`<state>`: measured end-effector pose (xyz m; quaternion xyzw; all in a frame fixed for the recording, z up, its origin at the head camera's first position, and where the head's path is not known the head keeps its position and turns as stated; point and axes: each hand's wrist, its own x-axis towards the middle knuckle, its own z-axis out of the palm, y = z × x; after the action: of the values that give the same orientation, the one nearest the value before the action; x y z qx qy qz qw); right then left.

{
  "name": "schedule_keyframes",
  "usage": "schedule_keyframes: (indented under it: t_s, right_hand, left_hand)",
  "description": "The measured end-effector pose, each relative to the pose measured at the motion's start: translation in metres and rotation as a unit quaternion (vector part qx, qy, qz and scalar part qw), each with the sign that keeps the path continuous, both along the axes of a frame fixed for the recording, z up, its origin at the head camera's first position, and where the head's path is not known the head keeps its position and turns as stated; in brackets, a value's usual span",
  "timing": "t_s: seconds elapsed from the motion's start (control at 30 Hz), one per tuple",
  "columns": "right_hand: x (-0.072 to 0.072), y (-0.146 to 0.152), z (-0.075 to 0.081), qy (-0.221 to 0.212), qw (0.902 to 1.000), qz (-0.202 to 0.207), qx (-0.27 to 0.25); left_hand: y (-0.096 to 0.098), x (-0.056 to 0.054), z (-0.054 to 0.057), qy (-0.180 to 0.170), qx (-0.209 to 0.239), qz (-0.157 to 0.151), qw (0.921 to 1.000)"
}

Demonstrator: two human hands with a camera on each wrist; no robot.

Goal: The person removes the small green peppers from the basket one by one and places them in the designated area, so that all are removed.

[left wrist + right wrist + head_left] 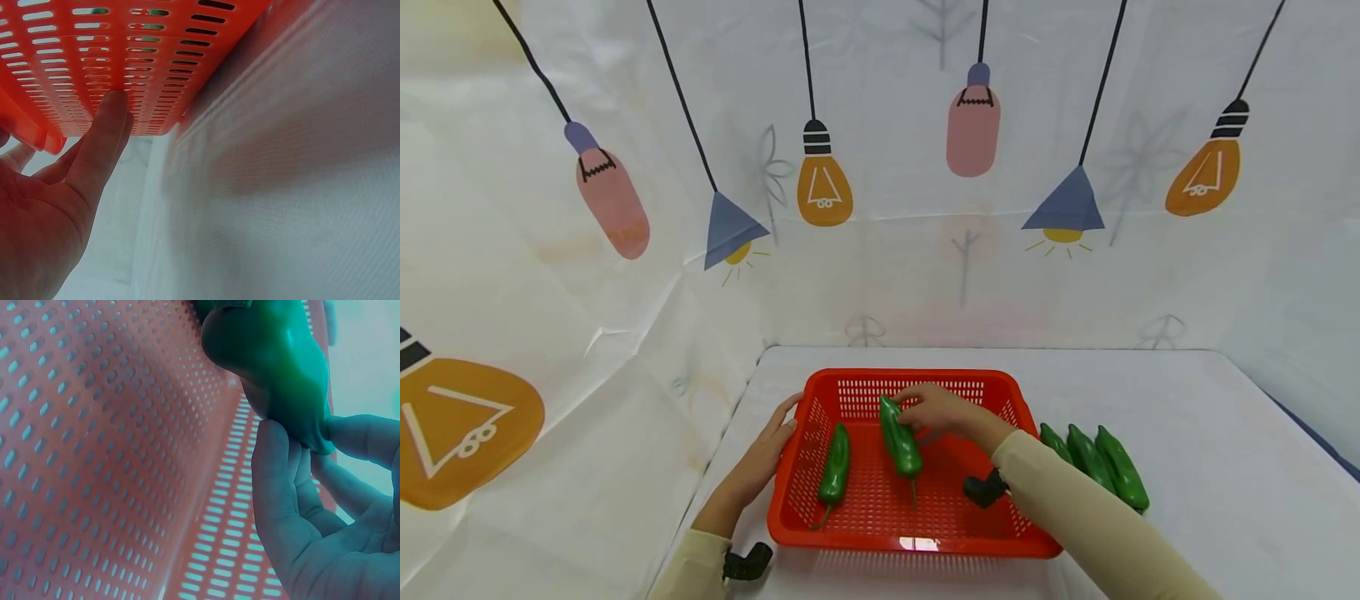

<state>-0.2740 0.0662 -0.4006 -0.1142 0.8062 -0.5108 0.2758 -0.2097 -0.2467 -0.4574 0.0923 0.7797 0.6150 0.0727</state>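
A red perforated basket [940,546] sits on the white table. My right hand [936,410] is over its middle, thumb and fingers pinching a green pepper [898,442]. In the right wrist view that pepper [284,362] is held near its pointed tip, its body overlapping the basket floor. Left of it, another green pepper [835,471] lies in the basket, stem toward the near side. My left hand [763,458] is at the basket's left side, fingers extended along the rim. The left wrist view shows a straight finger [106,137] against the slotted outer wall [119,62].
Several more green peppers [1123,471] lie side by side on the table [1210,467], right of the basket and partly behind my right sleeve [1075,508]. A pale curtain [910,283] printed with hanging lamps stands behind the table and along its left.
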Motion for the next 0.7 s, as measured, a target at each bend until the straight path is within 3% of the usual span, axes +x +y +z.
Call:
schedule_keyframes:
  t_s: [0.7]
  right_hand:
    - [0.003,0.031,0.017,0.003,0.9995,0.004,-0.031]
  left_hand:
    - [0.001,0.000,0.000,-0.003,-0.003,0.004,1.0000]
